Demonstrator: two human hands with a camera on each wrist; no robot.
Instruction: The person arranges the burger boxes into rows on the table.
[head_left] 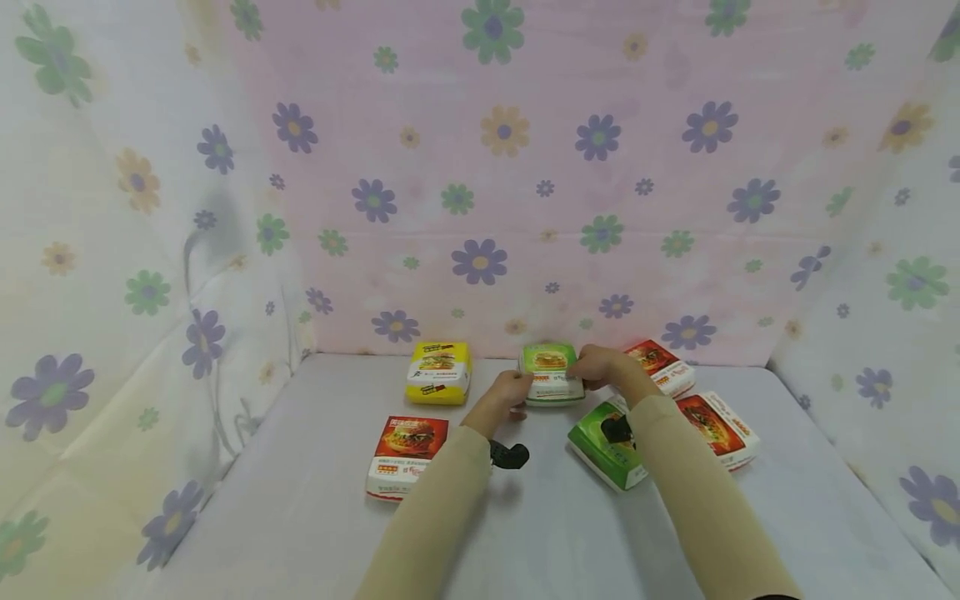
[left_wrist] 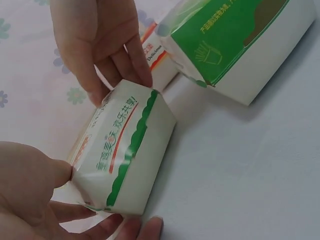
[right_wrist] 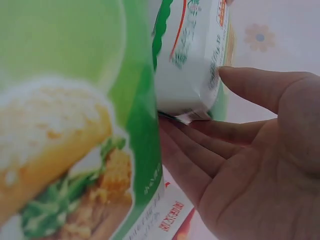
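Note:
A green and white burger box (head_left: 553, 388) sits at the back middle of the table, with a burger picture on its lid. My left hand (head_left: 506, 393) grips its left side; in the left wrist view that thumb (left_wrist: 61, 172) lies on the upper edge and the fingers reach beneath. On the opposite side my right hand (head_left: 600, 367) holds the same box between thumb (right_wrist: 250, 85) and fingers. Just in front of the right hand lies a second green burger box (head_left: 597, 450), turned at an angle and partly covered by the wrist camera.
Left of the hands stand a yellow burger box (head_left: 438, 373) and, nearer, a red and white one (head_left: 408, 450), partly behind the left sleeve. Two more red and white boxes, one at the back (head_left: 663, 367) and one nearer (head_left: 722, 429), lie beyond the right forearm. Flowered cloth (head_left: 540, 208) walls the table.

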